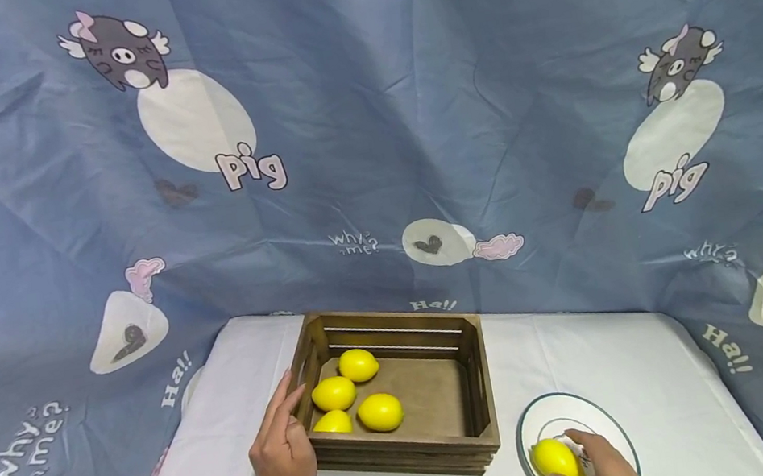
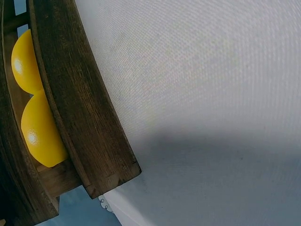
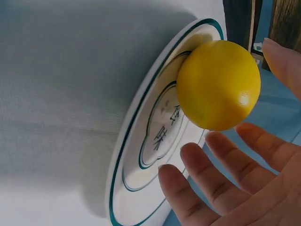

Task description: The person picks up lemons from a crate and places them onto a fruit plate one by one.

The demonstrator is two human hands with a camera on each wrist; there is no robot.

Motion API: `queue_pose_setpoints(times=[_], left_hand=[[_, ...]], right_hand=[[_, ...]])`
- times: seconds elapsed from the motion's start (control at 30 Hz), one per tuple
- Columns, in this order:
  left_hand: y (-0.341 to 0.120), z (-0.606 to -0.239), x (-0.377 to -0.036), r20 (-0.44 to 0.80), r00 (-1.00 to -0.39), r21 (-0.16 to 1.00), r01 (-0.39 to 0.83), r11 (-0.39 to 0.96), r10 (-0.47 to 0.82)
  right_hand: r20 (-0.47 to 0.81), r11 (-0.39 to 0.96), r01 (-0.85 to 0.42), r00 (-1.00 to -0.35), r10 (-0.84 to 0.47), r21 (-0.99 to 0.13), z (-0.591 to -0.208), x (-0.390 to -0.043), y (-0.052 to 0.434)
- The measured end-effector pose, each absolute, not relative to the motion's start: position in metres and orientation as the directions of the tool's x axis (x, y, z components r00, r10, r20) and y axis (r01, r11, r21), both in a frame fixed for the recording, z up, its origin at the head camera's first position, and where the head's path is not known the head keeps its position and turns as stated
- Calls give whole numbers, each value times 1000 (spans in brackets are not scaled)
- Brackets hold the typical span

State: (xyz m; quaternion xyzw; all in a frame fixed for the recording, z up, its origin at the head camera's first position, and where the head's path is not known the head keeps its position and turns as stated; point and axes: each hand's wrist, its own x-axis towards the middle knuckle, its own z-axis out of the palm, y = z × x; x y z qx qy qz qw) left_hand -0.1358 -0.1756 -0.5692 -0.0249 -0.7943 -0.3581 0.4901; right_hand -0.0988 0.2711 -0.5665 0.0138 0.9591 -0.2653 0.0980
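Wooden crate (image 1: 472, 388) sits mid-desk on the white cloth of the desk (image 1: 631, 349), and everything else is placed relative to it. Inside the crate, toward its L half: four lemons (image 1: 380, 411), w/ two nearer the back slats and two nearer the front wall, close together, some touching. L hand (image 1: 282, 447) lies just outside the crate's L wall, fingers straight and resting along the wood near the front L corner; grip is spread, holding nothing. L wrist view shows only the crate's dark rim, two of the lemons behind it and bare cloth, no fingers visible. To the R of the crate, near its front R corner but apart from it, sits a white plate (image 1: 599, 411) w/ green rim line and printed characters in the centre. One lemon (image 1: 555, 460) rests on the plate's near side. R hand (image 1: 605, 471) is at that lemon: in the head view the fingers wrap loosely around its R side; in the R wrist view the fingers (image 3: 211, 179) are spread w/ visible gaps, so can't tell if the grip actually touches. Blue cartoon-pig cloth (image 1: 364, 110) hangs behind the crate as a backdrop.
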Motion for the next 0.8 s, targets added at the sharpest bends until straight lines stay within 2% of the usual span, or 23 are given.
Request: queue_pose_setpoints(times=[0.37,0.53,0.63,0.8], left_hand=[[-175,-568,-135,793,-521,548,382,744,-316],[-175,-567,-136,810,-492,533,386,753,-321],[-174,-566,-137,816,-477,531,396,749,-326],[-173,-566,-137,808,-490,542,400,739,-327]], right_hand=[[-79,875,48,-997,12,-481,-546,-94,263],[-42,870,18,-999,-2,-493,-526,-92,252],[44,868,-64,-998,-48,-493,-514,-93,244],[223,855,-220,-967,-126,-471,-502,-93,234]])
